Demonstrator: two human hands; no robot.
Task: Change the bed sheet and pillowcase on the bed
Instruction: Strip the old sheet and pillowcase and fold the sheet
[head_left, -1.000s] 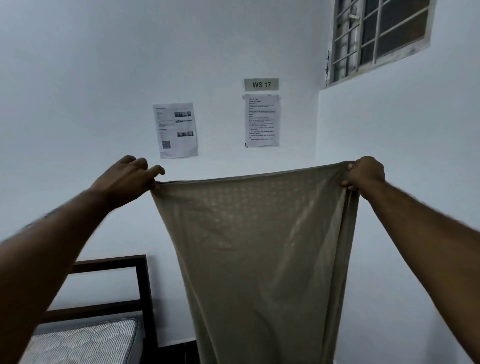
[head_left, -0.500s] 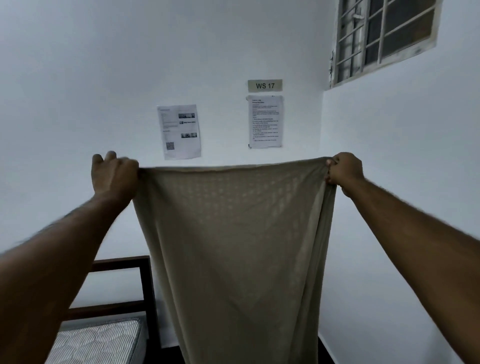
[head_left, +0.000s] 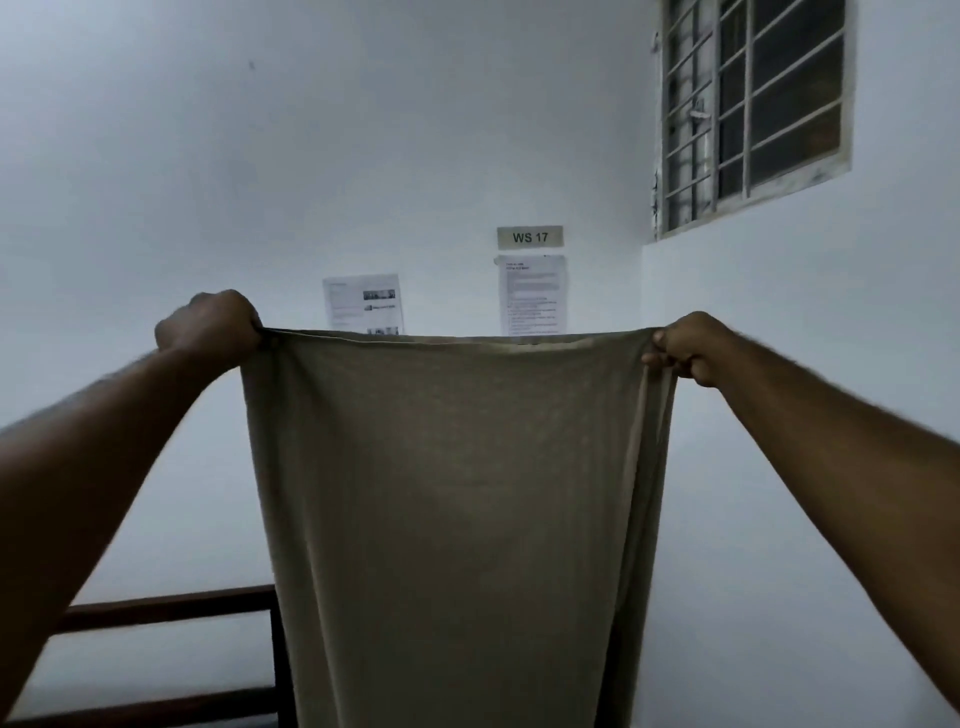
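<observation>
A beige-olive bed sheet (head_left: 457, 509) hangs in front of me, stretched flat between both raised arms, and runs down past the bottom of the frame. My left hand (head_left: 210, 325) grips its top left corner in a fist. My right hand (head_left: 685, 345) pinches the top right corner, fingers curled round the hem. The dark wooden bed frame (head_left: 171, 608) shows at the lower left, partly hidden behind the sheet; the mattress is out of view.
White walls meet in a corner at the right. Two printed papers (head_left: 363, 304) and a "WS 17" sign (head_left: 530, 237) hang on the far wall. A barred window (head_left: 748, 104) sits high on the right wall.
Both hands have spread apart, pulling the sheet's top edge taut and wider. My view has tilted upward, so the mattress has dropped out of sight.
</observation>
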